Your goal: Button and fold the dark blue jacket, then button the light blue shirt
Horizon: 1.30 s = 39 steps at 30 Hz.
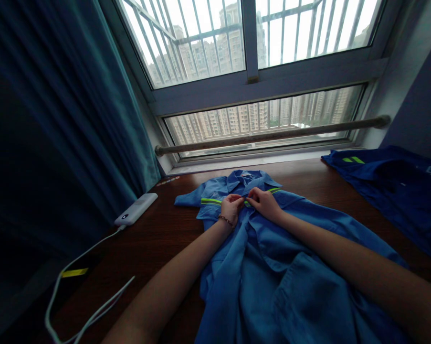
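A blue work jacket (236,267) with a collar and yellow-green reflective strips lies front side up on the dark wooden surface, its collar toward the window. My left hand (232,208), a beaded bracelet at its wrist, pinches the jacket's front edge just below the collar. Close beside it, my right hand (263,202) pinches the opposite front edge, and the fingertips of both hands nearly meet at the chest strip. Whether a button or other fastener sits between the fingers is too small to make out. Below the hands the front panels hang loosely apart in folds.
A white power bank (136,209) with a white cable (82,248) lies at the left, near a blue curtain (93,95). Another dark blue garment (387,191) lies at the right. Behind the wooden surface (158,248), a rail (272,137) crosses the barred window.
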{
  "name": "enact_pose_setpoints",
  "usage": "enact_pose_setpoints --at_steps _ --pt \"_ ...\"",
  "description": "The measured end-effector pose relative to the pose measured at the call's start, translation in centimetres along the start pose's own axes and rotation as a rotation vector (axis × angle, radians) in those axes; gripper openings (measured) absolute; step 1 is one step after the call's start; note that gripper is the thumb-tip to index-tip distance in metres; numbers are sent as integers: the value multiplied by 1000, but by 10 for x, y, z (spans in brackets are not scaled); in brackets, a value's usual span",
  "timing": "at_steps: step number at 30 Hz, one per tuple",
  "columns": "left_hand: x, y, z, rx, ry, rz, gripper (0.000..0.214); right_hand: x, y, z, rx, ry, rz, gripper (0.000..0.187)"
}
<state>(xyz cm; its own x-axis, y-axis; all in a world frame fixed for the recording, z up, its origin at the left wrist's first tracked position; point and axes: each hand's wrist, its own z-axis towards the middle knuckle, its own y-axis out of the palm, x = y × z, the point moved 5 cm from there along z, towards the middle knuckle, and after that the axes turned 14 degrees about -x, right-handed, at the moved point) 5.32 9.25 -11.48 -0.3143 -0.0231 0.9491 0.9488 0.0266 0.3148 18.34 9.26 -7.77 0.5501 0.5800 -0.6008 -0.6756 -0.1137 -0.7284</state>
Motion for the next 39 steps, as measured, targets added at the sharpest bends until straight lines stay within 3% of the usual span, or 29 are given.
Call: enact_pose_setpoints --at_steps 7,11,14,19,22,31,39 --pt "0 -1 0 28 23 35 20 -13 -4 -4 74 -107 -71 5" --pt "-2 -2 2 19 35 41 21 -6 -5 -2 114 -83 23 8" --pt "-3 -1 3 -5 47 59 23 12 -3 5 76 46 210 10" --pt "-3 1 4 -50 59 119 24 37 13 12 -65 234 755 14" --pt "-1 3 5 -88 69 171 24 41 16 12 -53 260 851 14" --pt "13 18 -6 -228 16 482 16 29 5 7 54 163 436 14" --pt "11 19 -6 -279 -23 390 15 32 7 9 29 194 460 13"
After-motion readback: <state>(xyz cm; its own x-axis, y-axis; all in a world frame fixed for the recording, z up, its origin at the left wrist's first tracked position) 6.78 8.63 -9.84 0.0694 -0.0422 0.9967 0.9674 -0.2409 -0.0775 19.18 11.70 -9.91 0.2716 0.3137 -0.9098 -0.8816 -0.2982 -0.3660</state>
